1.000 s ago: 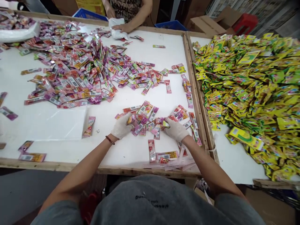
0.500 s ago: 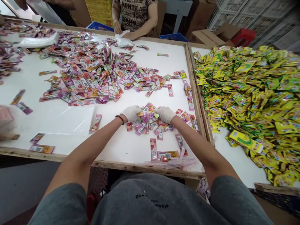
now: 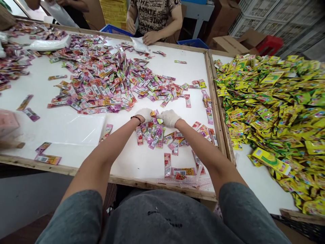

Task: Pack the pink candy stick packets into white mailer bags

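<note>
My left hand (image 3: 145,115), in a white glove with a beaded bracelet at the wrist, is closed around small candy packets (image 3: 153,115) above the white table. Opposite it, my right hand (image 3: 169,118), also gloved, has its fingers pinched on a greenish packet (image 3: 160,121). Only a narrow gap separates the two hands. Just below them lies a small pile of pink and purple packets (image 3: 156,135). A much larger heap of similar packets (image 3: 101,81) spreads beyond my hands to the left.
Flat clear plastic bags (image 3: 78,130) lie at the left. A wooden divider (image 3: 218,101) separates yellow packets (image 3: 279,112) on the right. Across the table a person (image 3: 156,20) touches a white bag (image 3: 140,45). Loose packets (image 3: 183,171) sit near the front edge.
Both hands have moved slightly up and inward, and more of the small pile shows below them. The person across has shifted their hands on the white bag. The view has shifted a little.
</note>
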`<state>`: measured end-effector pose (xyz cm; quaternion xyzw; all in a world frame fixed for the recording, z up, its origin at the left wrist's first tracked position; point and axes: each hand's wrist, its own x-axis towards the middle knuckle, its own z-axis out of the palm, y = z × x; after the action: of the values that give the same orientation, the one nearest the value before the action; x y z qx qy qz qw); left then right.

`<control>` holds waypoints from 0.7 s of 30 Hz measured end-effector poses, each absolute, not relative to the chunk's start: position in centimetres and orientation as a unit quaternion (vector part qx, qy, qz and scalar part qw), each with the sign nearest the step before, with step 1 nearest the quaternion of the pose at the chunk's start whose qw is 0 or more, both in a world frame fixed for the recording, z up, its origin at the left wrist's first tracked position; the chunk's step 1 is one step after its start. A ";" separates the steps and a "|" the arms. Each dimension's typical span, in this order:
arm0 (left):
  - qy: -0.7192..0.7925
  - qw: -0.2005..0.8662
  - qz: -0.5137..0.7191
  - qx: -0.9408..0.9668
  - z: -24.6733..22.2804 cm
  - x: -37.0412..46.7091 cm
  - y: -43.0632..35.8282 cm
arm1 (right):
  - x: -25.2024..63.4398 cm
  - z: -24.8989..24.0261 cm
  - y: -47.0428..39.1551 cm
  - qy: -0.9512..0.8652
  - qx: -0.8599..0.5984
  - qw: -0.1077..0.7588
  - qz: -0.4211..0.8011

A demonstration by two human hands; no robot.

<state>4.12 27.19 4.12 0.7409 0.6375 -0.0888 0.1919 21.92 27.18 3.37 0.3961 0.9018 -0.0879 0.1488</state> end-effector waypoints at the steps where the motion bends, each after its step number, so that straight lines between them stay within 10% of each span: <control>1: 0.634 0.189 -0.096 0.744 4.0 4.2 27.2 | 21.5 3.4 27.2 0.901 0.397 0.155 -0.082; 21: 0.478 0.118 -0.105 0.864 6.4 0.5 20.2 | 24.7 3.1 25.5 0.850 0.491 0.145 -0.129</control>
<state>0.45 20.24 6.39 0.8640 0.4780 -0.1051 0.1182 24.68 25.48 3.07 0.4906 0.8495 -0.1285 0.1453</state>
